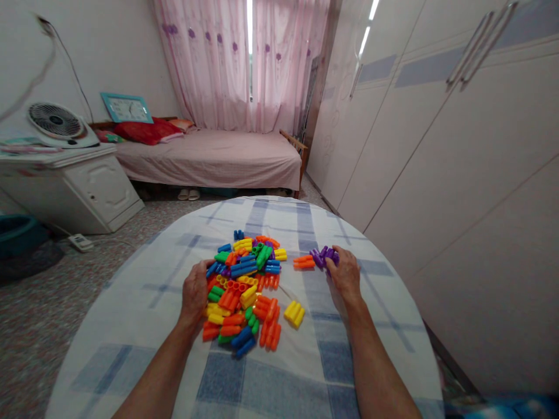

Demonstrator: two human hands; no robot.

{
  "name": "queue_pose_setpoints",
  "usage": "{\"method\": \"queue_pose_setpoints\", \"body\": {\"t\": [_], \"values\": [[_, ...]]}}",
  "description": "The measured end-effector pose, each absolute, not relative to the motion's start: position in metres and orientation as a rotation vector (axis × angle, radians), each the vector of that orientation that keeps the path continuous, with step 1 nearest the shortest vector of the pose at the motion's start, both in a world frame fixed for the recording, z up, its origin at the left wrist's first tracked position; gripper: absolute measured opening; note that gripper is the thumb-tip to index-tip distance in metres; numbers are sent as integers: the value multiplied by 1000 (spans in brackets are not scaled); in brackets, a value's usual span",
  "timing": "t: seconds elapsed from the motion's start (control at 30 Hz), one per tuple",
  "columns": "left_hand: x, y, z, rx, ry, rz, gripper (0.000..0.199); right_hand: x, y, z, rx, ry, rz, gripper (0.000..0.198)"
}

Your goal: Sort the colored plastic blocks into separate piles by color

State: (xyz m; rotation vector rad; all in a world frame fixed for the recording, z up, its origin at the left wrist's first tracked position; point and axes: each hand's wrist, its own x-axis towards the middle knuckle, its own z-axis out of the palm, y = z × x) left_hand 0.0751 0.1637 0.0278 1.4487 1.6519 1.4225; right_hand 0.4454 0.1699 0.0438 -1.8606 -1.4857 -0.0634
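Round table, checked cloth. Pile of blocks in red-orange, yellow, green, blue and some purple, heaped about midway between the table's left and right edges, well in from the far edge. Blocks are small joined tubes lying at all angles.

Left hand against the pile's left-edge side, fingers curled; cannot tell from this angle whether they close on any block.

Right hand toward the table's right edge, thumb and fingers clamped on a bunch of purple blocks. Orange block lies right by that bunch, on the side facing the pile. Yellow block lies alone just beside the pile, nearer the table's near edge than the purple bunch.

Beyond the far edge: bed, pink curtains behind it. Wardrobe past the right edge. Fan on a cabinet, off left.
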Motion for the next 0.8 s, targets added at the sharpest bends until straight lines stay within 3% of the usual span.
{"method": "queue_pose_setpoints", "body": {"t": [0.2, 0.5, 0.8], "values": [[75, 164, 30, 1482, 1654, 1444, 54, 439, 168, 49, -1877, -1569, -221, 38], [78, 163, 35, 1476, 1639, 1477, 53, 398, 165, 67, -1662, -2111, 4, 34], [76, 164, 32, 1505, 1627, 1483, 51, 375, 161, 60, -1687, -2145, 65, 28]]}}
